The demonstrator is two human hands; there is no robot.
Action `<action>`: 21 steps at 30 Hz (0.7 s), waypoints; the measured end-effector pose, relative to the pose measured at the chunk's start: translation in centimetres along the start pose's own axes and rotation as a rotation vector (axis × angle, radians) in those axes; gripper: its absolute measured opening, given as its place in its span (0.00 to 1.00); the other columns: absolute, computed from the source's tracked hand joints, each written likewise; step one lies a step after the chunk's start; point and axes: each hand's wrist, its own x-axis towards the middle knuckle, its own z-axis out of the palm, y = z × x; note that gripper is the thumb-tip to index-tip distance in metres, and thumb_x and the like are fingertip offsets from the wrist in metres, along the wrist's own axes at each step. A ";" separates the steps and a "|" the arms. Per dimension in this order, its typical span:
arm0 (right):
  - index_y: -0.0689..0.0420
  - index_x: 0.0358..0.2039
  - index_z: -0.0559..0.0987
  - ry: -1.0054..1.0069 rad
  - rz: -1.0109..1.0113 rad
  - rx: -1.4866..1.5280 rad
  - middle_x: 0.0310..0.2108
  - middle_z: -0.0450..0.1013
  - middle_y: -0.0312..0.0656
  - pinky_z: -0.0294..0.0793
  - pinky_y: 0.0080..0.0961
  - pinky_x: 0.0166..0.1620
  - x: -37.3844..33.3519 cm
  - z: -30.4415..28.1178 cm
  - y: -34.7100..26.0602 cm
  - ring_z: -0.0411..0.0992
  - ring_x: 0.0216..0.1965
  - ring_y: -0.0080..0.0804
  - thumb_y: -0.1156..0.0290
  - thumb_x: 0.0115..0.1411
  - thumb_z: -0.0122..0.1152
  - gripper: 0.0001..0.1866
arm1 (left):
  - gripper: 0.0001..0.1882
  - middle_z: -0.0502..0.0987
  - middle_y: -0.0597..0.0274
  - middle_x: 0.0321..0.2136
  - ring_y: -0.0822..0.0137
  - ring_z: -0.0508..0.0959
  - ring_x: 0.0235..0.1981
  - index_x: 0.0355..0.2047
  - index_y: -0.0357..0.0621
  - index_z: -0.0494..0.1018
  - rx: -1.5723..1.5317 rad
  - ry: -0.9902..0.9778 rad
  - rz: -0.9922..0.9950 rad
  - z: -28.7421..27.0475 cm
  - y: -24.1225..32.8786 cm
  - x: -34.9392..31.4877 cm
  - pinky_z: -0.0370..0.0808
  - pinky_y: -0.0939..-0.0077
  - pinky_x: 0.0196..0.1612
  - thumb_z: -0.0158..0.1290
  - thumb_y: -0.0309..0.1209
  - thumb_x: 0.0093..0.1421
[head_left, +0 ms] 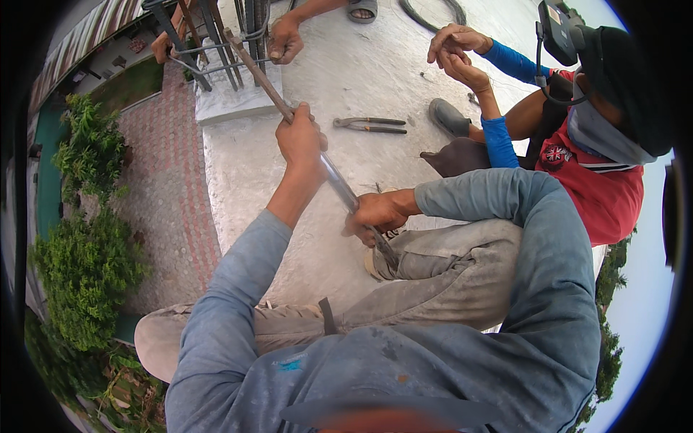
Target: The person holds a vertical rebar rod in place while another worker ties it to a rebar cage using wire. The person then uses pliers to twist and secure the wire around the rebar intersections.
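Note:
A long metal bar, rusty brown at its far end and silvery like a pipe lower down, slants across in front of me. My left hand is closed around its middle. Lower on the bar, near my shin, my right hand wraps it too. The bar's far end meets a bent steel tie on the upright rebar cage; whether it hooks onto the tie I cannot tell. Another person's hand is at the cage's right side, and a further hand is at its left.
Pincers lie on the pale concrete slab. A person in red with blue sleeves sits close on my right. Coiled wire lies at the back. Left of the slab edge, a paved path and bushes appear lower down.

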 end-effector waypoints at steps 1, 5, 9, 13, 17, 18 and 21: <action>0.57 0.19 0.72 -0.003 -0.005 -0.017 0.17 0.66 0.41 0.71 0.40 0.32 0.0 0.0 0.0 0.67 0.21 0.36 0.73 0.63 0.64 0.16 | 0.12 0.63 0.71 0.15 0.75 0.63 0.13 0.29 0.48 0.66 0.005 -0.002 0.003 0.0 0.0 0.0 0.59 0.78 0.16 0.52 0.37 0.69; 0.57 0.19 0.71 0.000 0.019 -0.001 0.17 0.66 0.41 0.71 0.40 0.32 0.1 0.0 -0.1 0.67 0.21 0.36 0.73 0.63 0.64 0.16 | 0.13 0.63 0.71 0.16 0.75 0.62 0.13 0.29 0.47 0.66 0.021 0.022 0.004 0.1 0.2 -0.3 0.60 0.78 0.16 0.51 0.37 0.69; 0.57 0.19 0.72 0.013 0.030 -0.002 0.17 0.66 0.40 0.71 0.38 0.31 0.0 0.0 -0.2 0.68 0.21 0.36 0.72 0.62 0.64 0.16 | 0.13 0.63 0.71 0.16 0.75 0.62 0.13 0.29 0.46 0.66 0.036 0.014 0.030 0.2 0.3 -0.6 0.60 0.78 0.16 0.51 0.37 0.70; 0.57 0.19 0.71 0.002 0.005 -0.006 0.17 0.66 0.40 0.71 0.38 0.30 -0.2 0.2 -0.1 0.67 0.20 0.35 0.73 0.62 0.64 0.16 | 0.13 0.63 0.71 0.16 0.76 0.62 0.13 0.29 0.46 0.66 0.039 0.005 0.017 0.1 0.3 -0.4 0.60 0.78 0.16 0.51 0.37 0.70; 0.57 0.18 0.71 0.004 0.004 0.021 0.16 0.65 0.40 0.72 0.38 0.30 -0.3 0.3 -0.2 0.67 0.20 0.35 0.73 0.62 0.64 0.16 | 0.13 0.62 0.71 0.15 0.76 0.62 0.13 0.29 0.46 0.66 0.022 0.005 0.011 0.1 0.4 -0.4 0.59 0.78 0.16 0.51 0.37 0.70; 0.57 0.18 0.71 0.003 0.005 0.021 0.16 0.65 0.40 0.72 0.38 0.30 -0.3 0.3 -0.2 0.67 0.19 0.35 0.73 0.62 0.64 0.16 | 0.13 0.62 0.71 0.15 0.76 0.62 0.13 0.29 0.46 0.66 0.021 0.008 0.015 0.2 0.4 -0.4 0.59 0.78 0.16 0.51 0.37 0.70; 0.57 0.19 0.71 -0.020 0.006 0.010 0.16 0.66 0.40 0.72 0.38 0.30 -0.3 0.2 -0.3 0.67 0.19 0.35 0.73 0.62 0.65 0.16 | 0.13 0.62 0.71 0.15 0.75 0.62 0.13 0.29 0.46 0.65 0.033 0.020 0.008 0.3 0.6 -0.5 0.59 0.78 0.16 0.51 0.37 0.70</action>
